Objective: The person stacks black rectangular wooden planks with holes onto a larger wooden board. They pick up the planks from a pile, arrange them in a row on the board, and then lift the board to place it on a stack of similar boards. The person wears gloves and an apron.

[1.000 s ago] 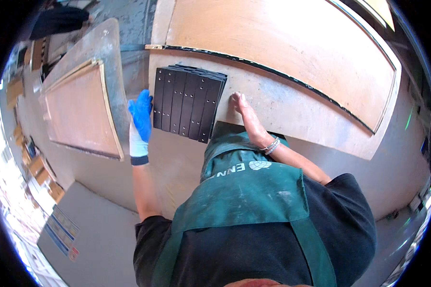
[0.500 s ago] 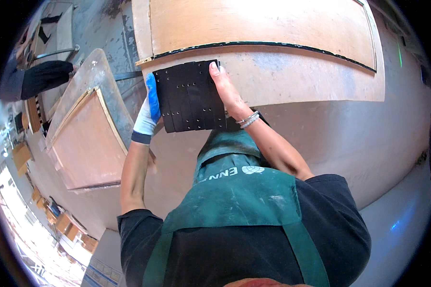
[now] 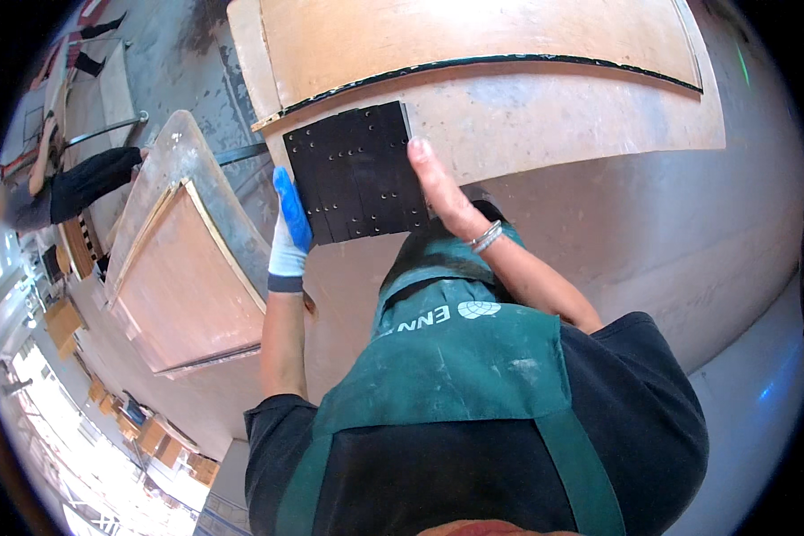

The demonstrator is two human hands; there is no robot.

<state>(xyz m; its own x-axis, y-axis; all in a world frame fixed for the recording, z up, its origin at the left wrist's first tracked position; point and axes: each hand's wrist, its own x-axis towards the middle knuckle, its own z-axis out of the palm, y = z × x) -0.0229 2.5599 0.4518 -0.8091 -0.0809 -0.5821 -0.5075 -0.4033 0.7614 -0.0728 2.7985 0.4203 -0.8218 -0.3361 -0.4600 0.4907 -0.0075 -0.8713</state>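
Several black strips with small round holes or studs form a squarish black stack (image 3: pixel 357 174) at the near edge of a pale wooden panel (image 3: pixel 509 134). The stack's lower part reaches past that edge. Along its left side lies my left hand (image 3: pixel 291 219) in a white and blue glove, fingers straight and flat against it. Bare, with a bracelet at the wrist, my right hand (image 3: pixel 442 188) is held flat beside the right side, its thumb side up. Whether the right palm touches the strips cannot be told. Both hands' far sides are hidden.
A second panel with a raised wooden frame (image 3: pixel 188 277) stands at the left on a metal support (image 3: pixel 241 154). Beyond it is another person in dark clothes (image 3: pixel 89 183). Cardboard boxes (image 3: pixel 156 438) lie farther off at the lower left.
My right hand has drawn back a little from the stack's top right corner and lies lower along its side. My left hand has slid slightly nearer to me. The view has shifted.
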